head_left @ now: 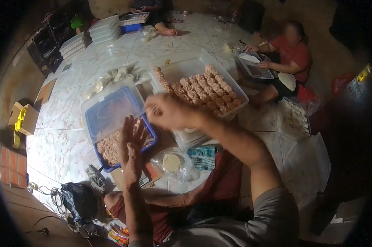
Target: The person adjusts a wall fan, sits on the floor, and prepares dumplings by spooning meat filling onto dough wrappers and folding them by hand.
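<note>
My left hand [132, 142] is raised, its fingers stretched out and apart, over the edge of a blue tray [153, 142] that holds a pinkish minced mixture [108, 150]. A translucent lid [89, 117] covers the tray's far part. To the right, my right hand [169, 112] is curled, slightly blurred, in front of a clear plastic container [241, 92]. What its fingers hold, if anything, I cannot make out. Inside the container, rough pinkish balls [206, 86] stand in rows. Below my hands, a stack of pale round wrappers [171, 162] lies on an opened plastic bag.
A teal patterned cloth [202, 157] lies by my knee. A person in a red shirt [295, 53] sits at right with a tray [254, 61]; another sits at the back. Stacked containers [104, 29] stand far left, cables [58, 197] near left, and a filled box [293, 117] at right.
</note>
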`<action>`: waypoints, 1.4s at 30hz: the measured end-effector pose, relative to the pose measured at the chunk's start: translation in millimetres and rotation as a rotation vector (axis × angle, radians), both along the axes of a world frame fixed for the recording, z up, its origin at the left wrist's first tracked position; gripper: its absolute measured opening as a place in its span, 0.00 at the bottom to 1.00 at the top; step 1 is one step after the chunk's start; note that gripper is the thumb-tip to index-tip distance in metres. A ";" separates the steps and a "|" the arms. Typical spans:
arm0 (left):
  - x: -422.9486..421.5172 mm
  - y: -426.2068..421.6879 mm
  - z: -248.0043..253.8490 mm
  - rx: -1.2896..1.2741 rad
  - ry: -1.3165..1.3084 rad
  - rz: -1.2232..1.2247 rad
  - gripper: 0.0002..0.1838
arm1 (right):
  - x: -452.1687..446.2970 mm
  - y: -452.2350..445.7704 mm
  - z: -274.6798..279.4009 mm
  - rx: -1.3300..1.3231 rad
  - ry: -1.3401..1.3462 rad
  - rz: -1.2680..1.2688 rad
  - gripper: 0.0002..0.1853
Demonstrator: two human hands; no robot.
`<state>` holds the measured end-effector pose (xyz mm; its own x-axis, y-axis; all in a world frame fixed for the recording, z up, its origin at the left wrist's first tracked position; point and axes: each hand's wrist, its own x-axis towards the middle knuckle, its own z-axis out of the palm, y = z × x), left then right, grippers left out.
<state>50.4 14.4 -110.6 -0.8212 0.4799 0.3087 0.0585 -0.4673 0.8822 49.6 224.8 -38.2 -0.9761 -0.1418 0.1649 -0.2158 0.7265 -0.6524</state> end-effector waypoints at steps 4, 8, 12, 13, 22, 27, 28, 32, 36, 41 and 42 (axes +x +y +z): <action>-5.2 -9.1 -16.0 -0.216 -0.023 0.083 0.33 | -41.6 114.1 33.6 0.155 0.129 -0.185 0.18; 2.3 -19.0 -50.8 -0.357 -0.161 0.087 0.19 | -109.2 221.5 21.4 0.454 -0.166 -0.317 0.18; 8.9 -44.9 -98.8 -0.425 -0.306 0.017 0.17 | -134.2 245.7 1.3 0.885 -0.386 -0.386 0.18; 10.8 -44.8 -99.3 -0.427 -0.311 0.015 0.17 | -139.1 250.3 -3.4 0.885 -0.391 -0.385 0.18; 27.5 -60.4 -116.7 -0.574 -0.429 0.141 0.14 | -145.0 260.9 -23.2 1.049 -0.465 -0.390 0.19; 26.5 -58.8 -126.4 -0.517 -0.407 0.172 0.10 | -127.2 252.0 -5.8 0.805 -0.489 -0.444 0.18; 26.3 -57.6 -129.6 -0.481 -0.370 0.133 0.09 | -121.1 253.8 -1.0 0.807 -0.485 -0.446 0.18; 39.8 -41.3 -168.9 -0.736 -0.111 0.127 0.11 | -91.4 240.0 36.9 0.790 -0.024 -0.476 0.13; 63.6 -10.6 -191.9 -1.064 0.803 0.048 0.21 | -38.0 125.3 87.0 0.693 0.038 -0.330 0.13; 57.1 -14.7 -249.7 -1.299 0.914 -0.048 0.24 | 2.8 -21.3 -12.9 0.362 0.316 0.128 0.06; 55.9 -14.7 -240.4 -1.332 0.770 -0.236 0.24 | 11.7 -49.8 -39.0 0.426 0.276 0.111 0.07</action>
